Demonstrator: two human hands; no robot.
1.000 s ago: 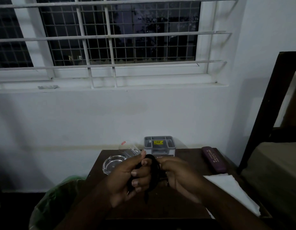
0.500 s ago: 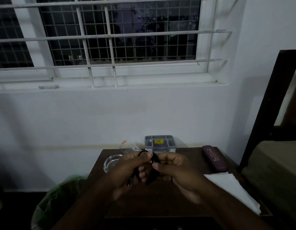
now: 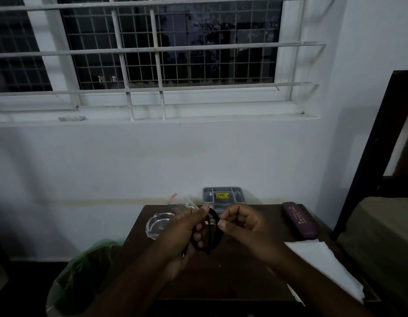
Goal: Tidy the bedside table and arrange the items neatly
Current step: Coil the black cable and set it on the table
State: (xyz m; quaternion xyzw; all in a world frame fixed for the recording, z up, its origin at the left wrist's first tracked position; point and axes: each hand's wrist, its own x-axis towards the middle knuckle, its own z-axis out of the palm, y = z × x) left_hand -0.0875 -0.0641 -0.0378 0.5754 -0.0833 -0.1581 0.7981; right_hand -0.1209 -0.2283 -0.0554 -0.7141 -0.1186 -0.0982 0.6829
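Over the counter (image 3: 244,271), the left hand (image 3: 187,234) grips what looks like a coiled black cord (image 3: 209,234), while the right hand (image 3: 241,223) pinches its loop. The coiling seems unfinished. The organizer box (image 3: 222,196), ashtray (image 3: 158,225), purple case (image 3: 299,219) and white paper (image 3: 321,266) sit scattered, not yet arranged.

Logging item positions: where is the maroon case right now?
In the head view, the maroon case lies at the table's far right edge, just behind the white paper and right of the grey organiser box.
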